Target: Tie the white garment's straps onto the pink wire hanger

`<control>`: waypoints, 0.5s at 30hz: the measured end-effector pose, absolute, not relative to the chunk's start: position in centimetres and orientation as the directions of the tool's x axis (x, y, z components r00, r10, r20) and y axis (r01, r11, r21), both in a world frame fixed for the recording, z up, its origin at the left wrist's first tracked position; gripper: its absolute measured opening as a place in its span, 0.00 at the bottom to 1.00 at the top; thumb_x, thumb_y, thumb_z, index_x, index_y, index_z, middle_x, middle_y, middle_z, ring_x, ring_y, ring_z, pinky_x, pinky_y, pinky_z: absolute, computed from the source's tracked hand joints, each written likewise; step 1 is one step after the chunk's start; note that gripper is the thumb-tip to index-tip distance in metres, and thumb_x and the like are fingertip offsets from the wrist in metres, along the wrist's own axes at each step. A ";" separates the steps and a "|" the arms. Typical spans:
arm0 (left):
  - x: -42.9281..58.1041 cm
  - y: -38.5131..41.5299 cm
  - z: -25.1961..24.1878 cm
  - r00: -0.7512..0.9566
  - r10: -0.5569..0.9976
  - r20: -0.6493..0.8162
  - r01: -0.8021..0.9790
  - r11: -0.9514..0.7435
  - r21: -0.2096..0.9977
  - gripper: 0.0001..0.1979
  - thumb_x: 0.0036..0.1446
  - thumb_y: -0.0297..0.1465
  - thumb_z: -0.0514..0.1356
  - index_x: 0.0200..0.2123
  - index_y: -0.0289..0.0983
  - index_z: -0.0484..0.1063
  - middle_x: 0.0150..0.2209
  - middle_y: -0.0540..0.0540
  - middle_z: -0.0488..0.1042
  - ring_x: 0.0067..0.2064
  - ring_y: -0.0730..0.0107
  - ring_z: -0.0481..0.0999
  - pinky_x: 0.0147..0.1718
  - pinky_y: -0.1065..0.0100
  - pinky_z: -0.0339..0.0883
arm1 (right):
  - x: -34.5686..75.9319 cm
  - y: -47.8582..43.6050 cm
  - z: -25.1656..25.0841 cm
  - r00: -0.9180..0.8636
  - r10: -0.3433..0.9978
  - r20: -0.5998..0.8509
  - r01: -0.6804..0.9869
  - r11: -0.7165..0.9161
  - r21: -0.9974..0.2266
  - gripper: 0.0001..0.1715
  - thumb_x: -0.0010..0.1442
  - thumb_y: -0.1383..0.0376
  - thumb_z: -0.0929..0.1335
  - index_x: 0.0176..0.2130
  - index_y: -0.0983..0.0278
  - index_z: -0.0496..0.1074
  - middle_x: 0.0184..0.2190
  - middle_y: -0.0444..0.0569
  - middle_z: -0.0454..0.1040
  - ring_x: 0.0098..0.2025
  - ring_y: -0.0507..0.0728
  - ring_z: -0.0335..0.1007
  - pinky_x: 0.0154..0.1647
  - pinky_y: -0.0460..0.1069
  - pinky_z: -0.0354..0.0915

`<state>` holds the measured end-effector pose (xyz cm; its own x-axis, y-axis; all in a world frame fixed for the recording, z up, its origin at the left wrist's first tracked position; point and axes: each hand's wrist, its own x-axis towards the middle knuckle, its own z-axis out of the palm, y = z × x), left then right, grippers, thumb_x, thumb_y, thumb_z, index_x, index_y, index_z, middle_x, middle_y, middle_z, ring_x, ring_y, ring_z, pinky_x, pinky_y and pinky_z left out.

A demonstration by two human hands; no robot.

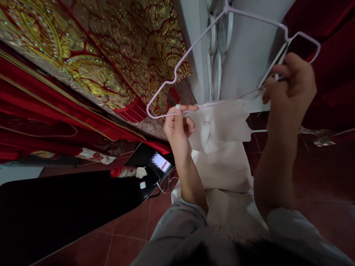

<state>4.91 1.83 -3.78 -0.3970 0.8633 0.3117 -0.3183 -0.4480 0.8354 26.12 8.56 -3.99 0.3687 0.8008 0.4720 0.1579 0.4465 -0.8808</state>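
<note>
A pale pink clothes hanger (203, 31) is held up before me, its top at the upper edge of the view. My left hand (179, 125) is closed on its bottom bar near the left end, the thumb and index finger along the bar. My right hand (295, 81) is at the other end, fingers curled in a pinch. A white strip (273, 64) runs down from the hanger's right shoulder to these fingers; a small dark thing between them is unclear. Off-white layered cloth (224, 147) lies below and behind the hands.
Red and gold sequinned garments (111, 55) hang at the left, dark red cloth (332, 85) at the right. A black table (69, 207) bears a lit phone (162, 163), a red-capped bottle (123, 171) and a white earbud case (142, 185). Red floor tiles (130, 225) show below.
</note>
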 end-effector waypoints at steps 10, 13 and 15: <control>5.1 2.0 -3.8 -0.412 0.851 0.326 -0.292 -0.462 0.837 0.12 0.69 0.41 0.62 0.36 0.39 0.73 0.35 0.47 0.82 0.19 0.79 0.60 0.16 0.69 0.43 | 26.2 7.2 1.2 0.357 0.874 0.329 0.042 0.336 -0.941 0.10 0.54 0.76 0.69 0.26 0.65 0.79 0.14 0.43 0.67 0.13 0.46 0.51 0.14 0.46 0.37; 4.7 1.9 -3.7 -0.408 0.857 0.317 -0.261 -0.441 0.859 0.14 0.68 0.44 0.63 0.37 0.40 0.73 0.35 0.48 0.81 0.18 0.79 0.56 0.17 0.68 0.42 | 26.6 8.0 0.7 0.328 0.830 0.451 0.028 0.469 -0.883 0.21 0.50 0.81 0.66 0.31 0.63 0.84 0.12 0.38 0.57 0.14 0.44 0.43 0.15 0.46 0.34; 4.5 1.8 -3.7 -0.399 0.863 0.310 -0.248 -0.427 0.870 0.16 0.67 0.47 0.63 0.37 0.40 0.73 0.34 0.48 0.81 0.18 0.79 0.54 0.17 0.68 0.42 | 26.9 9.1 0.7 0.336 0.784 0.522 0.024 0.546 -0.837 0.27 0.51 0.81 0.65 0.39 0.61 0.86 0.13 0.36 0.55 0.15 0.43 0.44 0.16 0.45 0.38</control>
